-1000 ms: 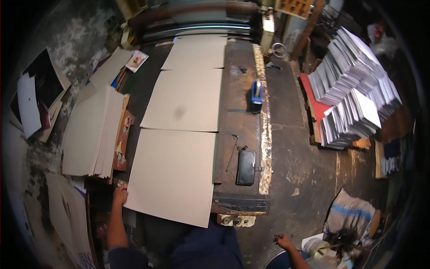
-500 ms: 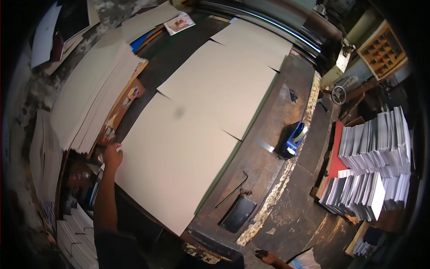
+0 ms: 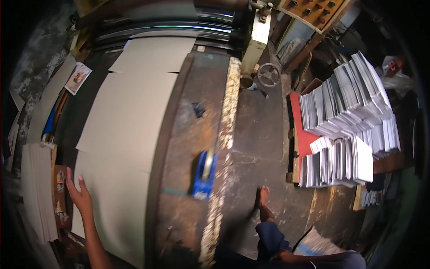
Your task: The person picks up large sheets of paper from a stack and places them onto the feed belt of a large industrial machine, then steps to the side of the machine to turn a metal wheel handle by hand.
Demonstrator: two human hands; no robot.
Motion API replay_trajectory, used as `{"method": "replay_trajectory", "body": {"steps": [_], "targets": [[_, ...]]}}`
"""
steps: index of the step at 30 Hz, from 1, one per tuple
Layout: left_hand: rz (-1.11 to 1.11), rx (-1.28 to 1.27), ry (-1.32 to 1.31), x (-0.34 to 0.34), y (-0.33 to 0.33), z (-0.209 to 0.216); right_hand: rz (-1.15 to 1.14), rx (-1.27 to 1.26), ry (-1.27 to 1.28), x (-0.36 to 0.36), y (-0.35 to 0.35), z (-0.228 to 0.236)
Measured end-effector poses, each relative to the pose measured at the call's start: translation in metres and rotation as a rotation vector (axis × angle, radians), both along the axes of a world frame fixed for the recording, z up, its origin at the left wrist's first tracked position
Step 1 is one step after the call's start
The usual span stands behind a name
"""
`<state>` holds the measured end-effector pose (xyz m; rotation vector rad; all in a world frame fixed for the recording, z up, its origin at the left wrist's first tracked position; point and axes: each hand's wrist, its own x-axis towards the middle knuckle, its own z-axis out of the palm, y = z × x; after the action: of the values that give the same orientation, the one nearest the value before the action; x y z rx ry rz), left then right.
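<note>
Large beige board sheets [image 3: 121, 116] lie end to end along a dark metal table, the far one reaching the rollers [image 3: 165, 33]. Beside the left edge of the nearest sheet is my left hand [image 3: 79, 193], its fingers straight and the thumb apart. It holds nothing; whether it touches the sheet, I cannot tell. At the lower right my right hand [image 3: 286, 256] lies close to my trouser leg [image 3: 270, 235], its fingers not clear. A stack of boards [image 3: 38, 193] stands left of my left hand, next to a brown printed box side [image 3: 61, 197].
A blue tape dispenser [image 3: 205, 177] sits on the table's right part, near a black scrap [image 3: 198, 109]. Piles of printed paper [image 3: 345, 103] stand on a red-topped pallet [image 3: 301, 130]. A handwheel [image 3: 268, 75] and a button panel [image 3: 318, 11] are at the far right. My bare foot [image 3: 264, 196] is on the floor.
My view has swung right, so the table now runs straighter ahead. The sheets lie further toward the rollers. My left hand has opened from its curled hold at the sheet's edge.
</note>
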<state>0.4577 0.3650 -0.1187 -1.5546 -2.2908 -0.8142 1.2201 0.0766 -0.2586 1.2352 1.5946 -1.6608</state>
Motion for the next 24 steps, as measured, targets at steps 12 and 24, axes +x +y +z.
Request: {"method": "replay_trajectory", "body": {"steps": [12,24], "targets": [[-0.549,0.070,-0.640,0.670,0.370,-0.231,-0.782,1.273,0.771,0.060,0.762,-0.136],[-0.925,-0.317,-0.254,0.683,0.610,-0.320,-0.545,1.398,0.865,0.060,0.867,-0.203]]}}
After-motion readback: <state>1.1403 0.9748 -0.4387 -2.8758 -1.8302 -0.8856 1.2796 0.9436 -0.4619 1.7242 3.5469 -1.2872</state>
